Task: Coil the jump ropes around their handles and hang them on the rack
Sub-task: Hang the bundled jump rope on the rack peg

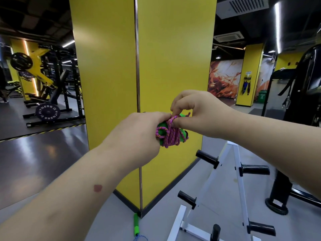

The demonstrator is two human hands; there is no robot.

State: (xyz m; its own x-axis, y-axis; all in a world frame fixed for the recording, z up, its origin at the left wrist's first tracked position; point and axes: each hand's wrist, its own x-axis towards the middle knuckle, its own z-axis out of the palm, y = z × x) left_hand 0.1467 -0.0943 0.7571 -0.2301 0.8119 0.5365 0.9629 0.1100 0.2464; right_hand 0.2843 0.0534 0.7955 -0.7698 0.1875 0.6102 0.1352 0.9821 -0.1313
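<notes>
Two hands work one bundle here, held in the air in front of the yellow pillar (pixel 173 58) and above the white rack (pixel 238 171). Our left hand (pixel 137 134) has its fingers clenched round the green handles (pixel 162 126), while our right hand (pixel 194 110) pinches a turn of the purple rope (pixel 171 134) between thumb and fingertips at the top of the coil.

We judge the step to be securing the last turn. To do it well, we should keep the left grip firm so the wraps do not slacken, pull the end snug under a neighbouring turn, and leave enough free loop to slip over a black peg (pixel 207 158).

The handles seem to lie side by side, their long axis running roughly level from our left hand toward the right, slightly downward; the wraps cross that axis. How far the handles extend inside the left hand we cannot tell.

A second rope with a green handle (pixel 136 224) lies on the floor at the pillar's foot, not yet coiled.
</notes>
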